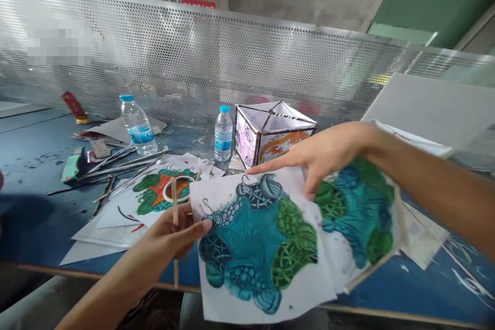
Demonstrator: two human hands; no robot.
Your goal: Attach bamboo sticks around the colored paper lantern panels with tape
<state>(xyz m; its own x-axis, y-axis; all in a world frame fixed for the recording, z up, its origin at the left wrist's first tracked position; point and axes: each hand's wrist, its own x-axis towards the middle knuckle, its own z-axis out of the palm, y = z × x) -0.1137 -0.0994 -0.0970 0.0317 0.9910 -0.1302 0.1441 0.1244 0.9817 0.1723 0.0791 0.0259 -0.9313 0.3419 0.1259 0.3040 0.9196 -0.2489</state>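
Note:
A white paper sheet (pixel 257 247) painted with a teal and green pattern is held up in front of me, its lower edge over the table's front edge. My left hand (pixel 180 232) pinches its left side, thumb on the face, with a thin wooden stick (pixel 175 206) also upright in the fingers. Above the sheet, my right hand (pixel 325 152) stretches its index finger along the top edge, another finger pointing down at the right corner. Beneath that arm, a wood-edged panel (pixel 363 216) carries a similar teal and green painting, partly hidden by the sheet and forearm.
Behind stand a frame lantern (pixel 276 131) with painted sides, a small water bottle (pixel 223 134) and a larger bottle (pixel 138 126). On the left lie painted papers (pixel 116 216), thin sticks (pixel 116 162) and a green tool (pixel 73 165). A perforated metal screen (pixel 174 56) borders the blue table (pixel 34 139).

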